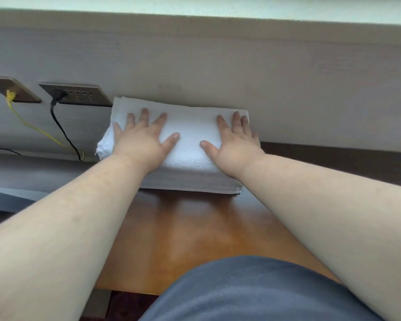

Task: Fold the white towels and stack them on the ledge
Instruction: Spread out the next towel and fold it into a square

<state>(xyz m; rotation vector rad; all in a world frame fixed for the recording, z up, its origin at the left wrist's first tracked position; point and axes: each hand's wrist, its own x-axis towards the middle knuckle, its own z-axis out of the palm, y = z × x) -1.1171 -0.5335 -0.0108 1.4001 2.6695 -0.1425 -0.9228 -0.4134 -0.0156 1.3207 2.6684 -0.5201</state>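
A stack of folded white towels [190,147] lies at the far edge of the brown wooden table [183,239], pushed up against the grey wall panel. My left hand [141,140] rests flat on the left half of the top towel, fingers spread. On the right half my right hand [235,144] lies flat too, fingers together and pointing at the wall. Neither hand grips the cloth. The towel layers show along the stack's front edge.
Two socket plates sit in the grey wall panel [287,77] at the left. One socket plate [77,93] holds a black plug and cable, the other socket plate [12,89] a yellow cable. A pale ledge [195,5] runs along the top of the panel.
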